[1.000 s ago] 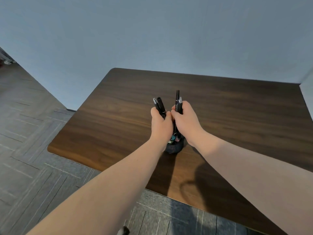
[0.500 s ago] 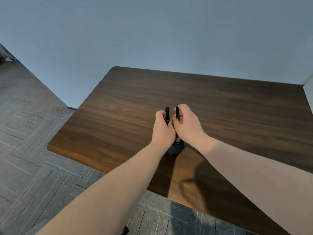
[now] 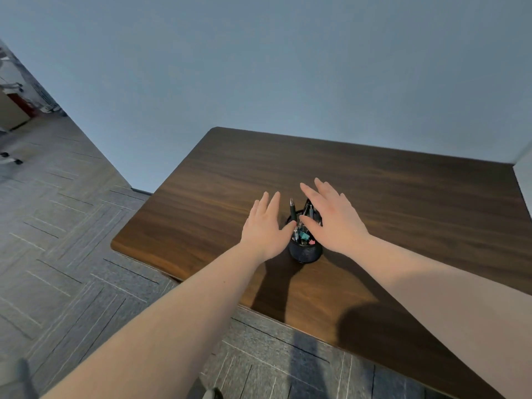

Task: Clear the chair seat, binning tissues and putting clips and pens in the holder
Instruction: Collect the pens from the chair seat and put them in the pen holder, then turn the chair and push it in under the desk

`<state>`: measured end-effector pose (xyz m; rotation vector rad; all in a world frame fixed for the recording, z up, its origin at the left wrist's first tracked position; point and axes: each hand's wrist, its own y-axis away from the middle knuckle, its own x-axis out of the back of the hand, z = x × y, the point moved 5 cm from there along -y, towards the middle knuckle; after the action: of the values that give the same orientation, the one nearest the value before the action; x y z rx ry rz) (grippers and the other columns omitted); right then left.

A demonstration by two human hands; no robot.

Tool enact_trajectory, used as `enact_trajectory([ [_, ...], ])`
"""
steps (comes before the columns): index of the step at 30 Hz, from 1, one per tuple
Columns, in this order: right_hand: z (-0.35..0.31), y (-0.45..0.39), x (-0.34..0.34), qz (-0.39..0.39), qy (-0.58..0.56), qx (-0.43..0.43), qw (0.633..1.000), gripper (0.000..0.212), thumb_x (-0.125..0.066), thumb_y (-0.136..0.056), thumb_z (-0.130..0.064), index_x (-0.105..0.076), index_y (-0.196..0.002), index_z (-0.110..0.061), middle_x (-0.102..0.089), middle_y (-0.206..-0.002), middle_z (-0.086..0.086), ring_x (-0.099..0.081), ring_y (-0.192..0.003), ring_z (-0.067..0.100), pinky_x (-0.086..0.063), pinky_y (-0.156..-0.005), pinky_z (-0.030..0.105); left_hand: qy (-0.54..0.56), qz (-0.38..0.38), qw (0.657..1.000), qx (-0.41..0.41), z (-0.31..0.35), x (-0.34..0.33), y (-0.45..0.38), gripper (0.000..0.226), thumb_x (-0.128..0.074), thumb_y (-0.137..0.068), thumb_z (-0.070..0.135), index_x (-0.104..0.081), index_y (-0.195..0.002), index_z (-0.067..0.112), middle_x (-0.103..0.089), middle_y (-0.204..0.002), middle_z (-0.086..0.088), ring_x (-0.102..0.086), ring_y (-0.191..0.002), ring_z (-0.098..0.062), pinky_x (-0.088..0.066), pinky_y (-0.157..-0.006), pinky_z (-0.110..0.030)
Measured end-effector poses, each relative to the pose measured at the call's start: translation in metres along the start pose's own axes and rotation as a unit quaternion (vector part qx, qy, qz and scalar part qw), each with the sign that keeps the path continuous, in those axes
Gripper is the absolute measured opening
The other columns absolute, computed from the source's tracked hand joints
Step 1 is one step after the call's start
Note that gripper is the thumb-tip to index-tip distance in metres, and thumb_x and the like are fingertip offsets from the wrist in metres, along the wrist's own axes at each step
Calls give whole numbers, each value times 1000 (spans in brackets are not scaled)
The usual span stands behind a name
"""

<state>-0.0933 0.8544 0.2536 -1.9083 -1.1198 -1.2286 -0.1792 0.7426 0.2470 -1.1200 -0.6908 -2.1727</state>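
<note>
A black mesh holder [image 3: 305, 252] stands on the dark wooden desk [image 3: 388, 208], near its front edge. Several black pens [image 3: 293, 210] stick up out of it, and coloured binder clips [image 3: 304, 237] lie inside. My left hand [image 3: 263, 226] hovers just left of the holder with flat, spread fingers and holds nothing. To the right of the holder and partly over its rim, my right hand [image 3: 331, 218] is spread the same way and is empty. The chair seat, the tissues and the bin are out of view.
A blue-grey wall [image 3: 273, 67] rises behind the desk. Grey patterned carpet [image 3: 63, 240] covers the floor to the left and in front. Office furniture on castors [image 3: 11, 122] stands far left. A dark object [image 3: 213, 394] shows at the bottom edge.
Both hands held pens upright over the holder, lowered them into it, then let go. Now the fingers are spread and the pens stand in the holder.
</note>
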Motion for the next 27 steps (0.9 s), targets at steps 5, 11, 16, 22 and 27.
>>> enact_trajectory([
  [5,-41,12,13,-24,33,13,999,66,-46,-95,-45,-12,-151,-34,-8,-162,4,-8,-150,25,-13,-119,50,-68,9,997,22,-27,40,37,71,-42,-92,52,-4,-150,31,1,-161,2,3,-149,-24,-10,-120,-49],
  [11,-122,48,26,-37,67,76,994,68,-42,-94,-53,-7,-150,-39,-4,-163,1,-4,-150,23,-8,-119,52,-145,26,989,34,-68,109,114,74,-39,-90,58,-2,-149,34,5,-161,2,6,-148,-24,-8,-119,-53],
  [16,-204,109,32,-34,78,113,990,66,-37,-93,-58,-6,-149,-41,-2,-163,-1,-1,-150,21,-4,-119,53,-201,47,978,31,-108,162,210,74,-38,-89,61,-3,-149,35,5,-161,1,6,-148,-23,-8,-118,-54],
  [22,-317,212,23,-48,53,139,988,66,-38,-94,-55,-6,-150,-39,-6,-162,0,-3,-150,20,-7,-118,54,-231,72,969,46,-173,218,354,74,-36,-88,63,-5,-149,36,2,-161,1,3,-149,-22,-8,-118,-55],
  [27,-411,281,8,-67,31,193,978,67,-39,-94,-54,-7,-151,-38,-7,-162,-1,-4,-150,21,-7,-118,53,-272,68,955,101,-235,256,466,72,-36,-89,62,-2,-149,37,4,-161,2,3,-149,-22,-6,-119,-55],
])
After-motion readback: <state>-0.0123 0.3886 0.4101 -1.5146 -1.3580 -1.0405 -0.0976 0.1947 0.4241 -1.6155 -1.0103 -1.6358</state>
